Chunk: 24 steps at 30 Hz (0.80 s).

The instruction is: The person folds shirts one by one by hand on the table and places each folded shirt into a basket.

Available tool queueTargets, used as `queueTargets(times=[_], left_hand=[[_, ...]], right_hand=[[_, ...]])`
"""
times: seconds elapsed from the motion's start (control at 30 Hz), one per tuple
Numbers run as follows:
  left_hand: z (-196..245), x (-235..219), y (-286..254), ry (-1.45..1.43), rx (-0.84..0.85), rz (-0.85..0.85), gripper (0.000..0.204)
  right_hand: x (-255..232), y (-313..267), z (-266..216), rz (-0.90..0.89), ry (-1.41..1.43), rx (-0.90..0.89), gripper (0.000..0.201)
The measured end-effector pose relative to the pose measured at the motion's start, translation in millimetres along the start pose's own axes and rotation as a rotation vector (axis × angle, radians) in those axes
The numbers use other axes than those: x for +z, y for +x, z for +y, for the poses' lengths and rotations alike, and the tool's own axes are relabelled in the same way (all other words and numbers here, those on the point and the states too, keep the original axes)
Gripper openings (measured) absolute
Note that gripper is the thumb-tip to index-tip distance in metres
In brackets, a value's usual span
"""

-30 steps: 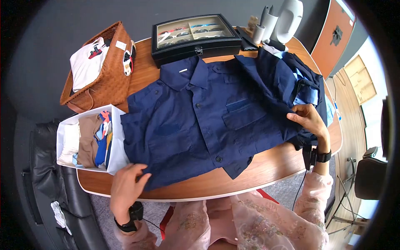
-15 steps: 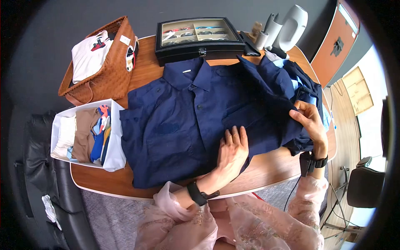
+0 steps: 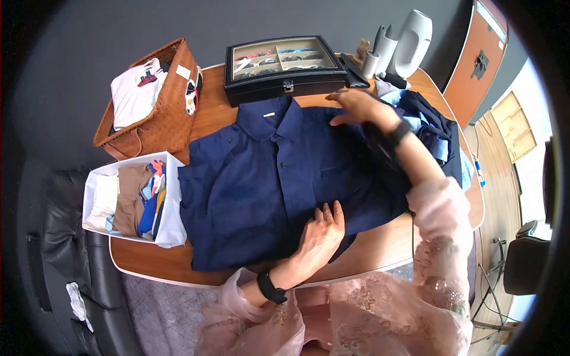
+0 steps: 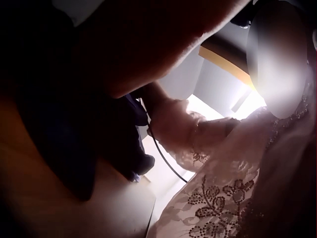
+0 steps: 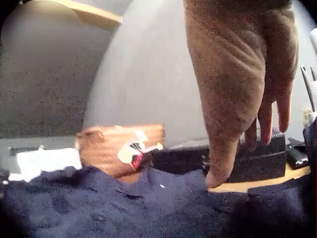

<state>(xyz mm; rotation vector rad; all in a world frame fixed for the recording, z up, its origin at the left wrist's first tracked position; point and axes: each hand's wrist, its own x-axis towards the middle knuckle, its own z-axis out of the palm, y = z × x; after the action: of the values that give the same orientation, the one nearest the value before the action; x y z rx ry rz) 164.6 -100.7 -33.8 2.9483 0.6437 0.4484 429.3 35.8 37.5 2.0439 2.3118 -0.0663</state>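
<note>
Smoothing step—left hand pressed flat, fingers spread, on navy button-up cotton shirt, right hand flat near its shoulder—next likely folding a side inward.

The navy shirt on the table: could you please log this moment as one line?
left hand: flat on navy shirt hem | right hand: fingers straight, on the shirt's shoulder near black display case | shirt: spread on table, collar away from person

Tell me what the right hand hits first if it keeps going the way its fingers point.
Probably the shirt collar: the right hand lies over the navy shirt, fingers pointing toward it. Its height above the cloth is unclear.
</note>
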Motion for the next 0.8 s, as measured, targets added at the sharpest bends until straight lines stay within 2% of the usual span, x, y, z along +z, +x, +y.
queueTargets(times=[0.03, 0.13, 0.23, 0.27, 0.37, 0.43, 0.5, 0.53, 0.63, 0.7, 0.73, 0.8], left_hand=[[-0.7, -2.9, -2.6, -0.035, -0.019, -0.006, 0.048], [-6.4, -9.5, -8.3, -0.054, -0.017, 0.007, 0.050], [-8.2, -7.3, -18.9, -0.086, 0.019, 0.000, 0.051], [-7.4, -5.9, -20.6, -0.096, 0.014, 0.001, 0.050], [-6.6, -3.8, -20.1, -0.129, 0.015, -0.038, 0.050], [-7.3, -4.5, -20.5, -0.147, 0.019, -0.077, 0.049], [-10.0, -6.4, -20.7, -0.118, 0.061, -0.074, 0.048], [-11.2, -7.5, -22.0, -0.116, 0.059, -0.070, 0.048], [-13.9, -16.2, -28.2, -0.130, 0.051, 0.000, 0.048], [-18.6, -37.8, -30.2, -0.125, 0.011, 0.112, 0.049], [-23.5, -47.1, -30.4, -0.116, 0.019, 0.213, 0.050], [-32.4, -60.6, -33.1, -0.159, -0.015, 0.313, 0.051]], right_hand=[[10.2, 19.1, 6.7, -0.083, -0.021, 0.038, 0.074], [41.1, 54.3, 32.0, -0.126, 0.067, 0.155, 0.094], [74.4, 65.2, 32.8, -0.094, 0.070, 0.126, 0.096], [65.6, 58.0, 23.0, -0.049, 0.155, 0.150, 0.089], [64.5, 53.9, 12.3, -0.102, 0.265, 0.198, 0.091], [53.8, 46.2, 4.2, -0.137, 0.220, 0.218, 0.093], [45.0, 47.4, 2.1, -0.284, 0.169, 0.267, 0.093], [50.3, 52.0, 9.4, -0.282, 0.166, 0.264, 0.093], [57.8, 63.8, 30.3, -0.196, 0.249, 0.188, 0.081], [17.1, 58.5, 12.9, -0.227, 0.091, 0.198, 0.068], [-9.0, 46.4, -5.0, -0.181, 0.078, 0.155, 0.061], [-16.8, 43.5, -7.2, -0.013, 0.039, 0.101, 0.057]])
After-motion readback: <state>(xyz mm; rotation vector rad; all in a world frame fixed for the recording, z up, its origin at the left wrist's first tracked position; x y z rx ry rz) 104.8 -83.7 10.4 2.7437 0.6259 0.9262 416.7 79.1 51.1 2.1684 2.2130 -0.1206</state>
